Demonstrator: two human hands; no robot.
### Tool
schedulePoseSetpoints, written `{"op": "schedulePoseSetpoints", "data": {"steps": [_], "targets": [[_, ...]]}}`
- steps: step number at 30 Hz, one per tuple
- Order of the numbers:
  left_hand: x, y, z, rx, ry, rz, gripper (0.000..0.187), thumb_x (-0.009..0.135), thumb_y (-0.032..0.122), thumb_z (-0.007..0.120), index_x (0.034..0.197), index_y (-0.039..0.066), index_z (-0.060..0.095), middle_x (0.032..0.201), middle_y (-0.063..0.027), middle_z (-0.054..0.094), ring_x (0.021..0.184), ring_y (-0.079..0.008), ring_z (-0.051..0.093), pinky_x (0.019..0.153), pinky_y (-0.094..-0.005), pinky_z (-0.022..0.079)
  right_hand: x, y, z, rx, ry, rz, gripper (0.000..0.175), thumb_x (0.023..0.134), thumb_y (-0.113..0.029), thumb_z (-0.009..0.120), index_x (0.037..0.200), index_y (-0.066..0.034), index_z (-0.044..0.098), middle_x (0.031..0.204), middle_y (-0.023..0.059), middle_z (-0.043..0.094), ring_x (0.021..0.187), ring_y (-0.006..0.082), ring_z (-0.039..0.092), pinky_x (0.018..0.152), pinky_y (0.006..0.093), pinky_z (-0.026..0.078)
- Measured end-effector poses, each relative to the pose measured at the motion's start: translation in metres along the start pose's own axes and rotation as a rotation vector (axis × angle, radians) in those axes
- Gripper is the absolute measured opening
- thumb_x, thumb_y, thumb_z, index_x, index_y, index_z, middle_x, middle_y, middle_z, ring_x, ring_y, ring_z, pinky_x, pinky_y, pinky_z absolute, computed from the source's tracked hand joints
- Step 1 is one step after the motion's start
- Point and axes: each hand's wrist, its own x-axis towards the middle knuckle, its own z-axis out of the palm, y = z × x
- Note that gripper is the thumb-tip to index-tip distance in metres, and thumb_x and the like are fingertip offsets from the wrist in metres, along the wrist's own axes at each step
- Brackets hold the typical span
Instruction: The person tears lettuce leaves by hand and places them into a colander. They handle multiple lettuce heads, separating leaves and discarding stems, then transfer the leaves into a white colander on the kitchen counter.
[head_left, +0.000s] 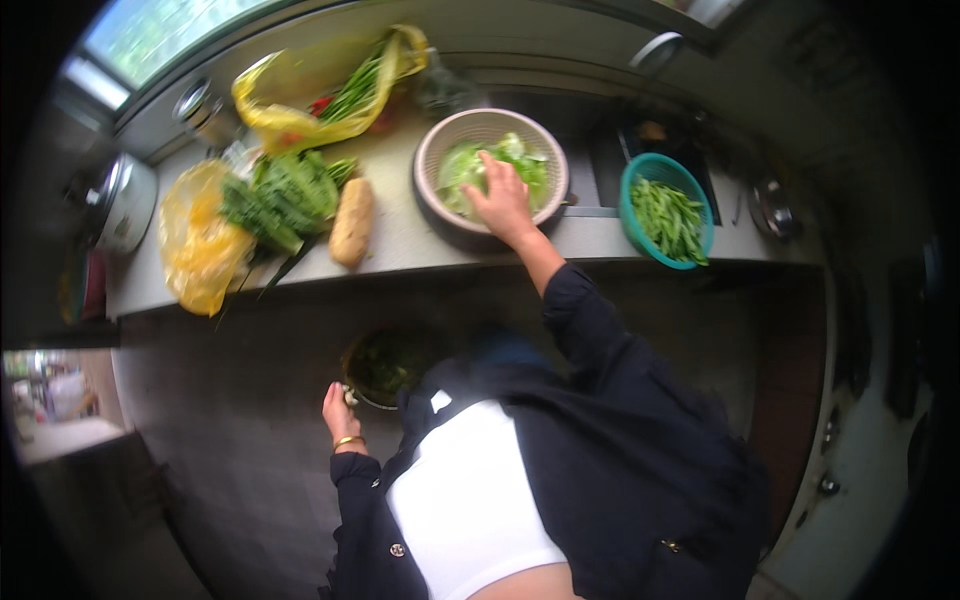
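My right hand (501, 196) reaches into a pale plastic colander (555, 169) with its fingers spread over cut leafy greens (532, 161). Beneath the colander is a dark bowl (431, 217). Low on the left, my left hand (341, 412) has its fingers closed around a small whitish piece of vegetable (350, 395). This hand is beside the rim of a round bin (375, 405) that stands below the counter with green scraps inside. A green-blue basket (632, 225) of sliced green vegetable (667, 217) rests at the counter edge, to the right of the colander.
On the counter's left lie leafy greens (289, 195), a thick tan root vegetable (352, 223) and a yellow plastic bag (199, 240). Another yellow bag (262, 112) holds long green stalks (360, 90). A lidded pot (127, 202) stands far left; the sink (596, 169) is behind the basket.
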Motion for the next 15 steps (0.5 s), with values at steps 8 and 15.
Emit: {"op": "schedulePoseSetpoints", "data": {"steps": [8, 15], "targets": [[-0.018, 0.047, 0.154, 0.188, -0.208, 0.152, 0.024, 0.093, 0.018, 0.069, 0.112, 0.002, 0.068, 0.106, -0.0055, 0.069, 0.094, -0.0117, 0.063, 0.077, -0.0251, 0.050, -0.003, 0.148, -0.120, -0.201, 0.511, -0.078, 0.048, 0.081, -0.012, 0.072, 0.125, -0.0023, 0.057, 0.130, 0.0155, 0.052, 0.123, 0.0330, 0.048, 0.107, 0.0432, 0.036], [-0.058, 0.093, 0.308, 0.029, -0.618, 0.028, 0.047, 0.093, 0.023, 0.069, 0.131, 0.002, 0.051, 0.127, -0.0100, 0.058, 0.106, -0.0215, 0.060, 0.084, -0.0361, 0.053, -0.116, 0.317, -0.239, -0.367, 1.055, 0.998, 0.072, 0.075, -0.034, 0.083, 0.127, 0.0031, 0.049, 0.130, 0.0289, 0.046, 0.127, 0.0406, 0.039, 0.106, 0.0463, 0.034]]}}
